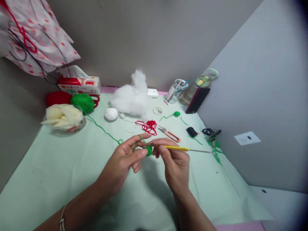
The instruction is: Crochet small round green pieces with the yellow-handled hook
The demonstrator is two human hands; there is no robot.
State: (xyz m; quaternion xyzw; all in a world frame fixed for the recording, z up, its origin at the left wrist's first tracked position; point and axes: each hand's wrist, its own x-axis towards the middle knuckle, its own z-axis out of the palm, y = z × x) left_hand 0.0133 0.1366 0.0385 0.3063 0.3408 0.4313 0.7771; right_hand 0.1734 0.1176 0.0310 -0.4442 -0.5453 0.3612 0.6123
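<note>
Between the thumb and fingers of my left hand (127,155) is a small green crochet piece (149,150). Green yarn (103,129) loops over that hand's raised index finger and runs back to a green yarn ball (83,102) at the left. My right hand (175,163) grips a crochet hook (176,148) by its yellow handle. Its tip meets the green piece, and its long metal end points right. The exact stitch at the tip is too small to make out. Just beyond my hands lie orange-handled thread snips (169,133) and a tangle of red yarn (149,127).
White stuffing (132,98) and a white yarn ball (111,114) are at the back. A tub (77,123) and a tissue box (81,86) stand left. A pen cup (175,91), bottle (192,93) and phone (198,100) are by the right wall. Green scraps (218,150) lie right.
</note>
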